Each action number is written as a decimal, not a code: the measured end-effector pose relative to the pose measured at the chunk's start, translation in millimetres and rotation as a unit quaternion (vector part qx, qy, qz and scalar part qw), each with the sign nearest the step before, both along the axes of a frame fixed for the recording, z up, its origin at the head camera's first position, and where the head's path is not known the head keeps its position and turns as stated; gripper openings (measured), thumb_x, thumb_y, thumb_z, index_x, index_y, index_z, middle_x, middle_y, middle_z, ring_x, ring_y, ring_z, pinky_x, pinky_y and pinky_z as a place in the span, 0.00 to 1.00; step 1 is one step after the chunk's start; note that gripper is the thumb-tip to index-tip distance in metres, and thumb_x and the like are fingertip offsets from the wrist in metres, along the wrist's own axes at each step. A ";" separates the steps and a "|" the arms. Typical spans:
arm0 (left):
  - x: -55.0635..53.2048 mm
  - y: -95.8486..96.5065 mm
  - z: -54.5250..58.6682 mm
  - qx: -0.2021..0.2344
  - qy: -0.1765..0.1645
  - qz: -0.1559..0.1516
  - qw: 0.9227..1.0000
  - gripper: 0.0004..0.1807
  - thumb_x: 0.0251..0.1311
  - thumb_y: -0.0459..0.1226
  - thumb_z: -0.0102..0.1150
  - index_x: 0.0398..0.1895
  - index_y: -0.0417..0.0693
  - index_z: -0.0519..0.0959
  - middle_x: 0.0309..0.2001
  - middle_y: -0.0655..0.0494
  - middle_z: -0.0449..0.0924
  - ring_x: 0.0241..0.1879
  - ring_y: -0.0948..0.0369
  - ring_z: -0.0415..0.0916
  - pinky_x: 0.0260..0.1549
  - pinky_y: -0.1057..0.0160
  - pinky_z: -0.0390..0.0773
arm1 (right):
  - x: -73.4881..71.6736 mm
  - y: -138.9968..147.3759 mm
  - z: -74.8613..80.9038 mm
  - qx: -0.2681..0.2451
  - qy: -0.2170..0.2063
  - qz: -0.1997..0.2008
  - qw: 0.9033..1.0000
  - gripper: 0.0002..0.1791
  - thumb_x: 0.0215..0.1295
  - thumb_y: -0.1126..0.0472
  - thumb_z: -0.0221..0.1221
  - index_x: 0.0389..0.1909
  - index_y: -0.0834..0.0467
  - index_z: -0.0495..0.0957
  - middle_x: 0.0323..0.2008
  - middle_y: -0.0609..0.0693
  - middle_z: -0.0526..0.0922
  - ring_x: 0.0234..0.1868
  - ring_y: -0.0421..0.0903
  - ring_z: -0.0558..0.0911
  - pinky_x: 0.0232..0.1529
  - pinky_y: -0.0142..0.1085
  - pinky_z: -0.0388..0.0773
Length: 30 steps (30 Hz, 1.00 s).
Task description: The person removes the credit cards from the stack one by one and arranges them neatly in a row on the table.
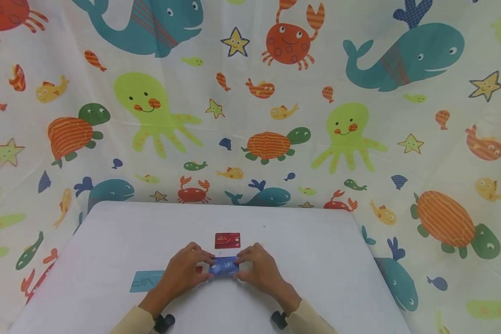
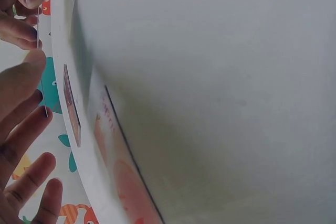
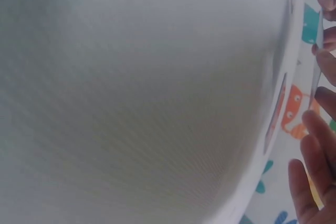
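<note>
A small blue card (image 1: 224, 266) marked "VIP" is pinched at its left end by my left hand (image 1: 184, 271) and at its right end by my right hand (image 1: 261, 271). In both wrist views the card is seen edge-on, raised off the tabletop. Just beyond it lies a red card (image 1: 227, 240), its lettering upside down. To the left a light blue card (image 1: 146, 281) lies flat, partly hidden by my left hand. A scrap of red (image 1: 198, 269) shows between my left fingers; its full shape is hidden. Near the left wrist camera lies a card with a pinkish print (image 2: 128, 177).
The cards lie on a white tabletop (image 1: 317, 260). Behind it and at its sides hangs a curtain (image 1: 233, 153) printed with sea animals. A black device (image 1: 165, 323) sits at my left wrist, another black device (image 1: 279, 320) at my right.
</note>
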<state>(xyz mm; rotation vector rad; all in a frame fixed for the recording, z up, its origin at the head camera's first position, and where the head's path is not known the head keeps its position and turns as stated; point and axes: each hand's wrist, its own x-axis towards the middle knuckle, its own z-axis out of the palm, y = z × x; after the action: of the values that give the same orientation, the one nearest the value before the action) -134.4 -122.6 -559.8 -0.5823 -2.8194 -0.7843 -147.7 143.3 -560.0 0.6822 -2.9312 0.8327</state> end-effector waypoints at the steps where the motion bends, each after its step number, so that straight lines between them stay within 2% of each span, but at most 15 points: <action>1: 0.4 0.1 -0.6 -0.002 -0.001 0.001 1.000 0.17 0.47 0.51 0.86 0.42 0.67 0.92 0.43 0.77 0.85 0.44 0.74 0.74 0.43 0.70 0.83 | 0.5 -0.2 -0.5 0.002 -0.001 0.000 1.000 0.17 0.59 0.45 0.78 0.46 0.46 0.93 0.50 0.39 0.89 0.50 0.36 0.79 0.51 0.30 0.83; 10: 3.8 -0.2 -4.3 -0.004 -0.009 0.004 1.000 0.18 0.46 0.50 0.87 0.41 0.64 0.93 0.40 0.74 0.84 0.39 0.74 0.71 0.40 0.72 0.83 | 3.7 -4.5 -3.3 0.014 -0.005 0.006 1.000 0.16 0.58 0.45 0.79 0.45 0.47 0.93 0.49 0.41 0.90 0.50 0.37 0.80 0.50 0.30 0.83; 18: 4.0 0.3 -10.3 -0.011 -0.003 0.012 1.000 0.18 0.44 0.49 0.87 0.40 0.63 0.93 0.39 0.73 0.84 0.39 0.73 0.72 0.41 0.71 0.83 | 4.7 -8.6 -8.0 0.021 -0.014 -0.009 1.000 0.16 0.57 0.45 0.79 0.45 0.45 0.93 0.49 0.39 0.90 0.49 0.35 0.81 0.50 0.27 0.83; 30: 2.5 1.3 -14.8 -0.027 -0.013 0.013 0.999 0.19 0.43 0.49 0.88 0.41 0.61 0.93 0.38 0.71 0.85 0.39 0.72 0.69 0.38 0.70 0.79 | 3.0 -14.5 -11.5 0.071 0.003 -0.006 0.997 0.17 0.56 0.44 0.80 0.45 0.45 0.93 0.47 0.41 0.91 0.48 0.37 0.81 0.49 0.29 0.83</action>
<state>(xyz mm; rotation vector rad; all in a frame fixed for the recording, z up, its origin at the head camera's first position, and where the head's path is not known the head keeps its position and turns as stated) -131.9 -121.3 -574.5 -0.5447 -2.8741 -0.7190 -144.7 128.8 -571.5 0.6721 -3.0077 0.6258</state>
